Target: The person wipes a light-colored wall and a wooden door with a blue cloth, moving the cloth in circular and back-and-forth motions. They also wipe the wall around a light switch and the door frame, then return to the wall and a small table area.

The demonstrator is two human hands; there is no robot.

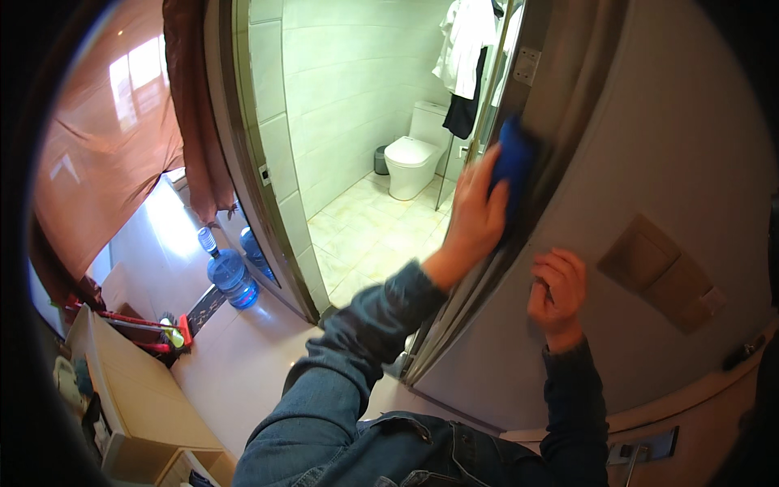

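Observation:
My left hand [478,210] is raised to the right jamb of the bathroom doorway and grips a blue cloth [514,164], which looks blurred. The cloth lies against the dark door frame [563,115], below a metal strike or hinge plate [526,66]. Lower and to the right, my right hand [558,292] is in front of the grey wall with its fingers curled; whether it touches the wall I cannot tell. Nothing shows in it. Both arms wear dark denim sleeves.
Through the doorway stand a white toilet [412,152] and a dark bin [381,160], with clothes [468,49] hanging above. At left are a blue water bottle [232,277], a brown curtain [115,146], brooms and a wooden cabinet [146,389]. Brown cardboard [660,274] is on the right wall.

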